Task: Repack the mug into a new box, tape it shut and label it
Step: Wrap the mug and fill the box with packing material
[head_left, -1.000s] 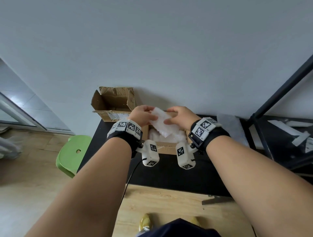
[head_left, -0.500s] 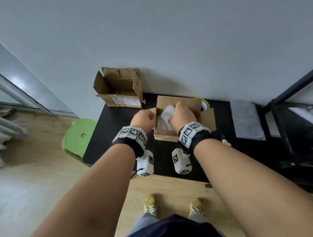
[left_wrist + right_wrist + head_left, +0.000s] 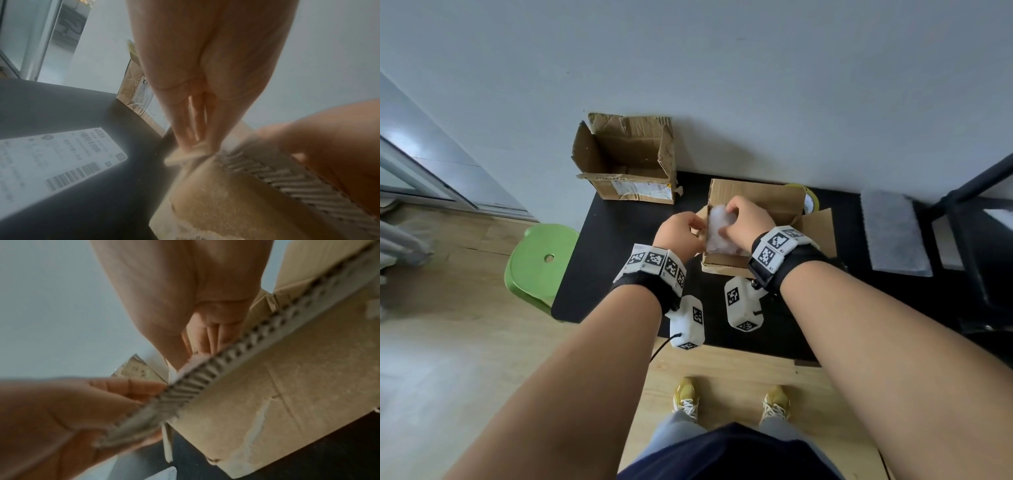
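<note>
Two hands are held at one open box, white wrap between them.

The left hand [image 3: 681, 231] is set at the left edge of the box [image 3: 726, 265], its fingers [image 3: 185, 129] closed in a pinch on a cardboard flap [image 3: 185, 156] there. The right hand [image 3: 748, 222] is curled over the wrap [image 3: 717, 228] inside the box; whether the wrap is actually gripped cannot be told, since its fingertips are hidden behind the near wall. The mug itself is not seen; only wrap shows beneath the right fingers. Beyond the left fingers, well apart, an old box [image 3: 626, 161] stands open against the wall. A tape roll [image 3: 810, 200] is partly hidden just past the right fingers, behind the far flap. A label sheet [image 3: 51, 164] lies flat on the table [image 3: 619, 240], near the left wrist.
</note>
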Demonstrator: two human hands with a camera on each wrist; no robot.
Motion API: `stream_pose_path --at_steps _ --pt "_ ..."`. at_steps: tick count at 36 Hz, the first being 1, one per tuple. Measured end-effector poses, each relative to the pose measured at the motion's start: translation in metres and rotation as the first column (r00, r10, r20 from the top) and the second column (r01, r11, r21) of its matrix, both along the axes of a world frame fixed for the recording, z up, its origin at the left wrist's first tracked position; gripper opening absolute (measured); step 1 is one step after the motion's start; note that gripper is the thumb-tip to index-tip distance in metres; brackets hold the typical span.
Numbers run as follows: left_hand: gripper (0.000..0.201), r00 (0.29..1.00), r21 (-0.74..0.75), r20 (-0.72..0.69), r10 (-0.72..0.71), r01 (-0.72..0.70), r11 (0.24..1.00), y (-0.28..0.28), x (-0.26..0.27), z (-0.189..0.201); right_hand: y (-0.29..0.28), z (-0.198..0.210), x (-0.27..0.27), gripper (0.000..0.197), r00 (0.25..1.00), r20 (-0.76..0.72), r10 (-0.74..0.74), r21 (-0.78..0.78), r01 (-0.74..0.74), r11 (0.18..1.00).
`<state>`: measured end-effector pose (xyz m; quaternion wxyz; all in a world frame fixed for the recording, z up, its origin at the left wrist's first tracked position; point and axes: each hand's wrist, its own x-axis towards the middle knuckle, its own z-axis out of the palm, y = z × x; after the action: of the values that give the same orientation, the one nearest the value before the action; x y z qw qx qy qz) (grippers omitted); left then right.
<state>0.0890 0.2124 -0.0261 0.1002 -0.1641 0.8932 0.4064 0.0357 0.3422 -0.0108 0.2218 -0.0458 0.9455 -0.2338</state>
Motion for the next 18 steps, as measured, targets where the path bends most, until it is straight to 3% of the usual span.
stream_pose_path --at_steps 3,6,10,18 --pt "0.031 1.000 0.032 0.016 0.001 -0.002 0.999 -0.001 0.001 0.000 -0.002 -0.005 0.000 0.028 0.999 -0.008 0.034 0.032 -0.034 0.999" --pt "0.034 1.000 0.054 0.024 -0.007 0.005 0.999 -0.003 0.001 0.000 -0.008 -0.007 -0.003 0.014 0.997 0.056 -0.045 0.012 0.044 0.999" --pt "0.035 1.000 0.076 0.016 -0.009 0.008 0.997 -0.005 -0.001 -0.001 -0.014 -0.015 -0.010 0.026 0.998 0.067 0.021 0.093 -0.028 0.995" --pt "0.037 0.999 0.186 0.029 0.018 -0.023 0.982 -0.012 0.002 -0.006 -0.021 -0.028 -0.013 0.028 0.997 0.019 0.079 0.190 -0.081 0.978"
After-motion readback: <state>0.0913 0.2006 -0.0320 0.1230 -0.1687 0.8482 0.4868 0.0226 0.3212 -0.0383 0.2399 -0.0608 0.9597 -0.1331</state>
